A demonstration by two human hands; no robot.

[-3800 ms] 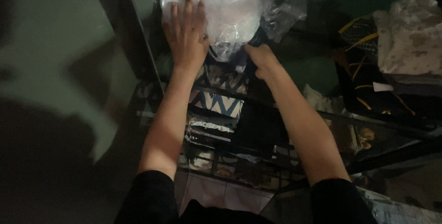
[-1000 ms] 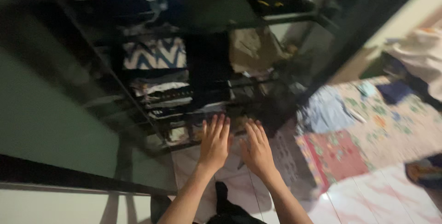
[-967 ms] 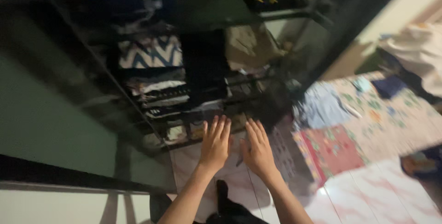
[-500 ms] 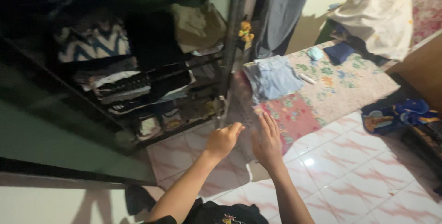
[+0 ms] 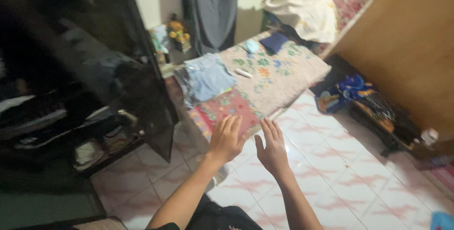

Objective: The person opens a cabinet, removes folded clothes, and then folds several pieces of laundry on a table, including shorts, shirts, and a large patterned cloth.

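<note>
So we're between grabs here, left hand (image 5: 226, 139) and right hand (image 5: 271, 148) both spread wide with an empty grip, hovering mid-frame just short of the folded denim shorts (image 5: 204, 78) on the floral mattress (image 5: 279, 76), upper centre.

The left hand (image 5: 227, 139) and the right hand (image 5: 271, 148) are both empty, held out side by side above the pale tiled floor (image 5: 359, 163), palms down and fingers (image 5: 232, 125) spread loosely, close together but not touching. Nearest to them lies a floral mattress (image 5: 265, 85) on the floor, its red-patterned corner just beyond the fingertips, with a folded pile of light blue denim (image 5: 204, 77) resting on its near end.
</note>
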